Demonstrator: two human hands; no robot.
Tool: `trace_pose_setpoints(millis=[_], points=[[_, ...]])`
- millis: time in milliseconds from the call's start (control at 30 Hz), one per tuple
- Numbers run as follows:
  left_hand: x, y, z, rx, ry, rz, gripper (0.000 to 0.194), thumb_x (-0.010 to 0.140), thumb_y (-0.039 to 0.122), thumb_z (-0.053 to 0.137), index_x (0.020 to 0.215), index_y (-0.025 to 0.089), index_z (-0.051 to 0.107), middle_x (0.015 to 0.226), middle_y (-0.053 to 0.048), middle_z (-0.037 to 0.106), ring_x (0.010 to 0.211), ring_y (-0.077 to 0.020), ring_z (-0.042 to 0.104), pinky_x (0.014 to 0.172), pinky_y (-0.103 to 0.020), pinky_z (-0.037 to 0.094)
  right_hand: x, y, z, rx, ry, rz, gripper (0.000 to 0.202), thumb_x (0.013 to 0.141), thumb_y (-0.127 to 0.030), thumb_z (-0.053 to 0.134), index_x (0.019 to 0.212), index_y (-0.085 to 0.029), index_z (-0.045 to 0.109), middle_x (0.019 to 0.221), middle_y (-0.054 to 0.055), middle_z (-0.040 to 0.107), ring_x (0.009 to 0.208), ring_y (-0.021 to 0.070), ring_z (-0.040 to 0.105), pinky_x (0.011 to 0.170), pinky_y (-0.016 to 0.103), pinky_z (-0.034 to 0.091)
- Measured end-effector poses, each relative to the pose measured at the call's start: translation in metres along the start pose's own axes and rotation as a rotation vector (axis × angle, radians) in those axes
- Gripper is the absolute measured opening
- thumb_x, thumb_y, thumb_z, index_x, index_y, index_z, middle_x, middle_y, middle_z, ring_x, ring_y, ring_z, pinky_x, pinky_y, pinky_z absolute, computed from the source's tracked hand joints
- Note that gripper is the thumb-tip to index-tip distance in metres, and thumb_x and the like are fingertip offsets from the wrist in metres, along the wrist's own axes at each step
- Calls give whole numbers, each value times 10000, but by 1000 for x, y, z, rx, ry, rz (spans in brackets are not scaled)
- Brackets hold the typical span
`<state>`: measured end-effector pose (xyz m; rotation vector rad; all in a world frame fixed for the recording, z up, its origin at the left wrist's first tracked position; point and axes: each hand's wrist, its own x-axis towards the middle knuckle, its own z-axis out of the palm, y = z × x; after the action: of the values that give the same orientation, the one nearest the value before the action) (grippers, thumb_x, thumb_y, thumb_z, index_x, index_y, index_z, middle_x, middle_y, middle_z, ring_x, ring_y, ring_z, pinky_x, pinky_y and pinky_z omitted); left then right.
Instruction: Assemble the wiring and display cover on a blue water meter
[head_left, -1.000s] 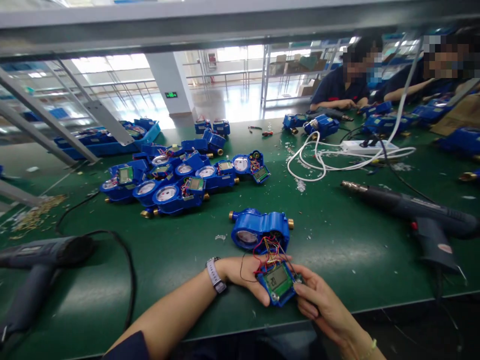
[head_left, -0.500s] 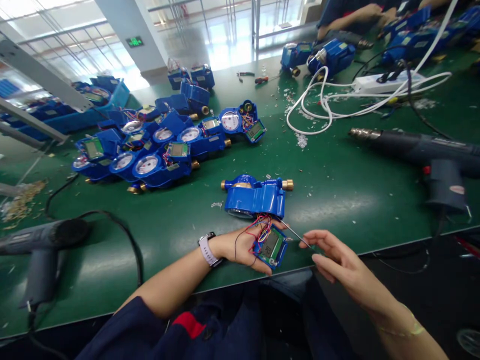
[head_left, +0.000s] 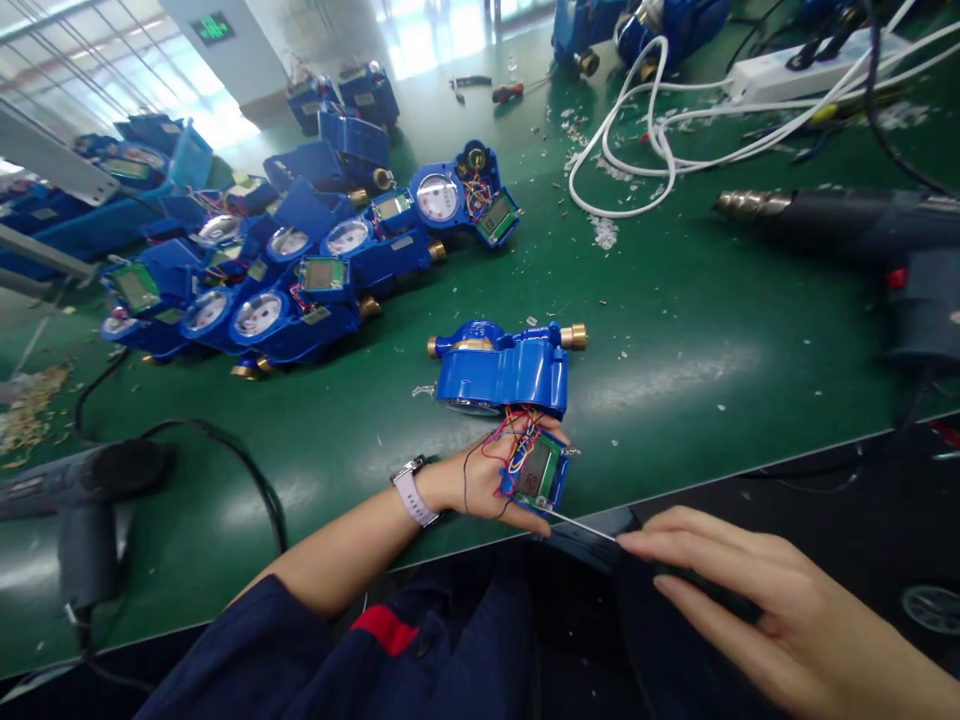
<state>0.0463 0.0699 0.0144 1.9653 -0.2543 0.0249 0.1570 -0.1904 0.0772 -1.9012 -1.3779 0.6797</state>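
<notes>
My left hand (head_left: 487,490) grips a small display module (head_left: 536,475), a green circuit board with a grey screen in a blue frame. Red, white and dark wires run from it to a blue water meter (head_left: 502,375), which lies just beyond the hand with brass ends at both sides. In my right hand (head_left: 742,580) is a thin screwdriver (head_left: 581,523), pinched near the fingertips; its handle is hidden. The metal shaft points left, its tip at the near edge of the module, close to my left thumb.
Several blue meters (head_left: 259,315) with open covers stand clustered at left. Heat guns lie at the left (head_left: 90,490) and right (head_left: 847,230). A white cable (head_left: 622,210) and power strip (head_left: 817,68) are at the back right, near white scraps. Pliers (head_left: 471,82) lie at the back.
My right hand has moved nearer and lower, and the screwdriver tip has gone from the module's far side to its near edge. My left hand still holds the module. The view has tilted downward.
</notes>
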Motion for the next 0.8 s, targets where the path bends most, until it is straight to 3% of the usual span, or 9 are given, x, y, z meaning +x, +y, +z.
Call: trace_pose_setpoints(millis=[300, 533, 700, 800], points=[[2, 1, -5, 65, -52, 66, 828, 690, 459, 799, 1331, 169, 364, 1345, -196, 486, 1264, -313, 496, 1088, -453, 387, 0, -1, -1, -182, -13, -157, 428, 937, -248, 491, 1354, -331, 538, 1101, 50, 669, 884, 175, 682, 714, 226, 584], [1, -5, -12, 67, -145, 148, 1007, 652, 423, 826, 1436, 143, 260, 1332, -210, 507, 1304, -342, 457, 1107, -464, 351, -2, -4, 1, -312, -15, -200, 457, 915, -102, 386, 1302, -267, 565, 1021, 53, 655, 882, 153, 640, 705, 232, 540], [2, -5, -11, 58, -90, 158, 811, 645, 417, 830, 1304, 129, 454, 1220, -183, 573, 1151, -301, 566, 1019, -413, 439, -4, -8, 5, -370, -100, -192, 562, 881, -77, 354, 1390, -285, 473, 958, 44, 625, 722, 128, 624, 591, 216, 495], [3, -5, -10, 57, -63, 182, 816, 639, 442, 829, 1292, 129, 454, 1201, -180, 588, 1110, -286, 586, 989, -407, 463, -6, -9, 6, -460, -105, -184, 599, 870, -84, 348, 1421, -305, 433, 1042, 56, 625, 751, 149, 644, 578, 241, 494]])
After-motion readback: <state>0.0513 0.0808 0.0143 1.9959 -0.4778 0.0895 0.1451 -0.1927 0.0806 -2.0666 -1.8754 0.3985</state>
